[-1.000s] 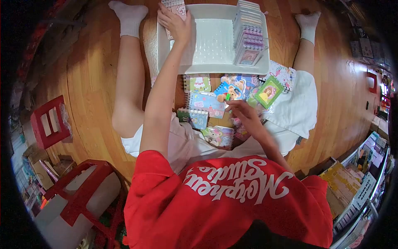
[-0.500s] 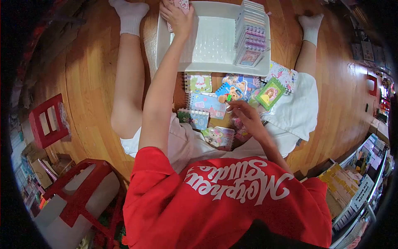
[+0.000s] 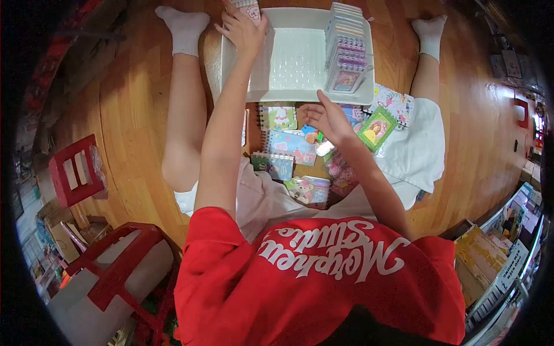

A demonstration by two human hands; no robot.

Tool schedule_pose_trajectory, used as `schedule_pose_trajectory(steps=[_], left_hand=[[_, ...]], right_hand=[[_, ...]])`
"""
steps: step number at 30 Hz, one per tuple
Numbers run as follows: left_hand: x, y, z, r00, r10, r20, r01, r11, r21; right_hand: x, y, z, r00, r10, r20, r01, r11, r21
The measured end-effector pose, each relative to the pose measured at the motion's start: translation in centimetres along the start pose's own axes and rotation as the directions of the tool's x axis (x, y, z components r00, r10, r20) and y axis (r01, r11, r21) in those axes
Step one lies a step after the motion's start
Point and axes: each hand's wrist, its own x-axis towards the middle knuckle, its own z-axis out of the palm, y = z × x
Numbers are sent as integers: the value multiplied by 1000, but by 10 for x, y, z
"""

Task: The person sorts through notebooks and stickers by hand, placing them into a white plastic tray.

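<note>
My left hand (image 3: 244, 30) is at the far left corner of the white plastic tray (image 3: 288, 94), its thumb and fingers around a small pink-and-white notebook (image 3: 251, 9). Part of that notebook lies outside the frame. My right hand (image 3: 328, 118) hangs open and holds nothing, fingers apart, just in front of the tray's near rim. Below it lie small spiral notebooks: a green one (image 3: 278, 117), a light blue one (image 3: 292, 147) and a dark-edged one (image 3: 277, 166). A green-framed princess notebook (image 3: 377, 129) lies to the right. My right hand partly covers a blue bear notebook (image 3: 312, 137).
A row of small spiral notebooks (image 3: 347, 57) stands in the tray's right side. My legs stretch out on both sides over the wooden floor (image 3: 130, 150). Red-and-grey plastic stools (image 3: 124, 262) are at left; a cardboard box (image 3: 476, 259) and shelf goods are at right.
My right hand has moved up and left from the bear notebook toward the tray, its fingers opening. My left hand stays at the tray's far left corner, fingers a little more spread.
</note>
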Motion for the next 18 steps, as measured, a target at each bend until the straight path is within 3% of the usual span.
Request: schedule_pose_trajectory(steps=[3,5,12,15,16,18], left_hand=[[-5,11,-17,991,-96,94,99,994,-34],[-13,15,-25,995,-89,48,89,996,-5],[-34,14,-46,988,-151,30,150,988,35],[-35,14,-43,991,-135,4,135,989,64],[-34,14,-43,992,-127,-3,127,989,74],[-34,13,-42,993,-113,-16,114,989,94]], right_hand=[[15,11,-15,989,-145,-29,142,988,-66],[11,7,-31,986,-163,26,165,977,-134],[2,-5,-44,995,-86,56,95,973,-210],[-10,-15,-38,998,34,56,-17,960,-279],[-20,-19,-28,999,35,33,-14,872,-490],[-38,-26,-3,1000,22,-13,-23,563,-826]])
